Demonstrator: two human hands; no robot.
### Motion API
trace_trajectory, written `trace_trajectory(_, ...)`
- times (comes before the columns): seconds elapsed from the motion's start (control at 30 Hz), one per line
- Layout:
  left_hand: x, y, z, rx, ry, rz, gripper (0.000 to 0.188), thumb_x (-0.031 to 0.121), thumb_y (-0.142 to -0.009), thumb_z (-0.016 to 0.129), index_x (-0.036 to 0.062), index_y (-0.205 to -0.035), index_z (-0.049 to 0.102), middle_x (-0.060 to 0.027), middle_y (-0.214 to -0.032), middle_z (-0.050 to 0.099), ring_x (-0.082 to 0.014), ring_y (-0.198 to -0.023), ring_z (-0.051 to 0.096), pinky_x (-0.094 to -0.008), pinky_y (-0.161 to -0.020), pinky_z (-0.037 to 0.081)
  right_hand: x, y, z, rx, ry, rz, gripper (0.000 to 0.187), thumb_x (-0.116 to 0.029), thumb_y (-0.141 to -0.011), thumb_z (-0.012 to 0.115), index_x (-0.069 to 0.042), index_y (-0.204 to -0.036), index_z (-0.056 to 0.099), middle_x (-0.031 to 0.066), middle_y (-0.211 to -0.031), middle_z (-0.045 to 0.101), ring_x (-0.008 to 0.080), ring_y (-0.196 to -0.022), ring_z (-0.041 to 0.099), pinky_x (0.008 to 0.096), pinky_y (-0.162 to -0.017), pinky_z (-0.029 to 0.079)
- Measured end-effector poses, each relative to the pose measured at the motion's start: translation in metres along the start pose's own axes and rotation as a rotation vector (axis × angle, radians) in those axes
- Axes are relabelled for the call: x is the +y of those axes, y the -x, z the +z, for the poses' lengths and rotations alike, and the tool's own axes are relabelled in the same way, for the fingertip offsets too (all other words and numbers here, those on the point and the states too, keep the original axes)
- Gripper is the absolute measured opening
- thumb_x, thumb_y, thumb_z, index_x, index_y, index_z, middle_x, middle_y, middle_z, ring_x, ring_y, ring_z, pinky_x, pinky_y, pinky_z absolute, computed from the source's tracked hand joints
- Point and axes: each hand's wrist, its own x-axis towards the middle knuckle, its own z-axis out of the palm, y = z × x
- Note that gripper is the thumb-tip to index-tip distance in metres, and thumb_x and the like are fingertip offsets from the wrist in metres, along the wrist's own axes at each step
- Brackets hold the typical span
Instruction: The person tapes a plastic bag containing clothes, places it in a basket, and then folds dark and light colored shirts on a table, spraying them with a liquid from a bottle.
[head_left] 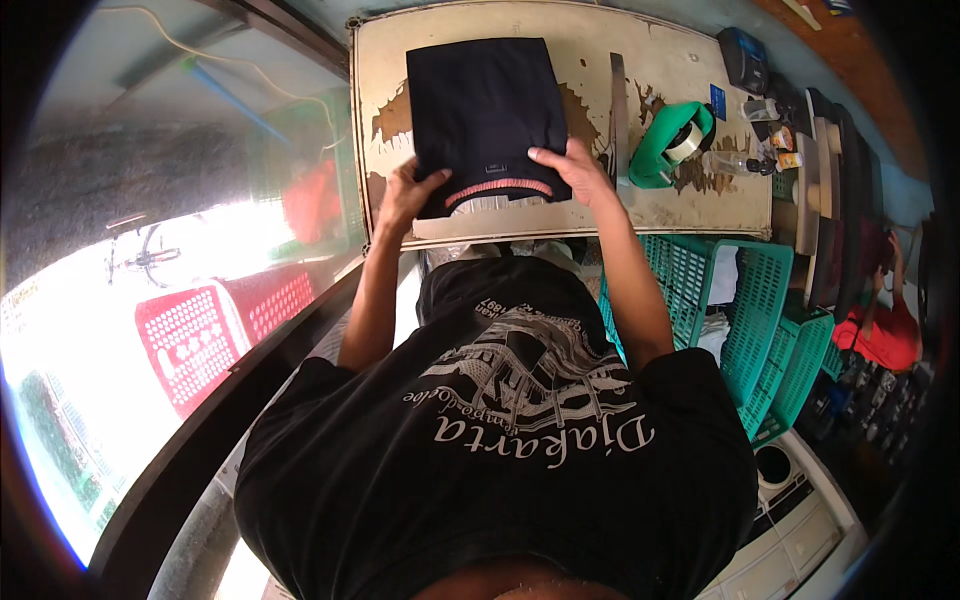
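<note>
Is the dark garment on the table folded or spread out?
Folded: the dark garment lies as a compact rectangle, left hand and right hand at its sides.

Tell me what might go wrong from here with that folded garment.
The peeling tabletop might snag or soil the folded dark garment lying on it. If the left hand or right hand slips, the fold could shift, since both hold its near end. The right hand is near the flat grey strip, so a sideways swing might knock it.

A green tape dispenser (652,150) lies near bottles (727,162).
</note>
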Motion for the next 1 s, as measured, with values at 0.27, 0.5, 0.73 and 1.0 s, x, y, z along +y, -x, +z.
trace_trajectory(0.27, -0.051, -0.022, -0.004, 0.14, -0.542, 0.148, 0.049, 0.038, -0.073, 0.081, -0.0056, -0.09, 0.064, -0.0165, -0.076, 0.067, -0.0219, -0.067, 0.062, -0.0363, -0.064, 0.05, 0.057, -0.021, -0.006, 0.202, 0.581, 0.05, 0.051, -0.03, -0.076, 0.078, 0.004, -0.111, 0.062, 0.0159, -0.103, 0.069, 0.0245, -0.093, 0.065, 0.035, -0.085, 0.05)
trace_trajectory(0.5, -0.041, -0.02, -0.003, 0.127, -0.377, 0.233, 0.044, 0.031, -0.069, 0.084, -0.0044, -0.086, 0.063, -0.0149, -0.072, 0.065, -0.0218, -0.064, 0.061, -0.0366, -0.062, 0.05, 0.04, -0.016, -0.006, 0.11, 0.424, -0.063, 0.049, -0.026, -0.075, 0.079, 0.002, -0.112, 0.063, 0.0135, -0.102, 0.07, 0.0232, -0.092, 0.066, 0.0335, -0.083, 0.05)
trace_trajectory(0.73, -0.047, -0.028, 0.0, 0.099, -0.715, 0.227, 0.047, 0.022, -0.068, 0.083, -0.0048, -0.102, 0.063, -0.0195, -0.087, 0.069, -0.0278, -0.077, 0.068, -0.0358, -0.07, 0.052, 0.07, -0.031, -0.021, 0.22, 0.824, -0.029, 0.05, -0.03, -0.072, 0.079, 0.002, -0.108, 0.065, 0.0224, -0.102, 0.069, 0.036, -0.094, 0.066, 0.0389, -0.086, 0.05)
trace_trajectory(1.0, -0.049, -0.017, -0.001, 0.149, -0.788, 0.215, 0.045, 0.021, -0.066, 0.084, -0.0042, -0.097, 0.064, -0.0159, -0.077, 0.067, -0.0235, -0.067, 0.064, -0.0351, -0.065, 0.051, 0.064, -0.021, -0.02, 0.121, 0.479, -0.007, 0.056, -0.033, -0.07, 0.08, 0.003, -0.11, 0.064, 0.0231, -0.102, 0.068, 0.0356, -0.095, 0.066, 0.0403, -0.086, 0.051)
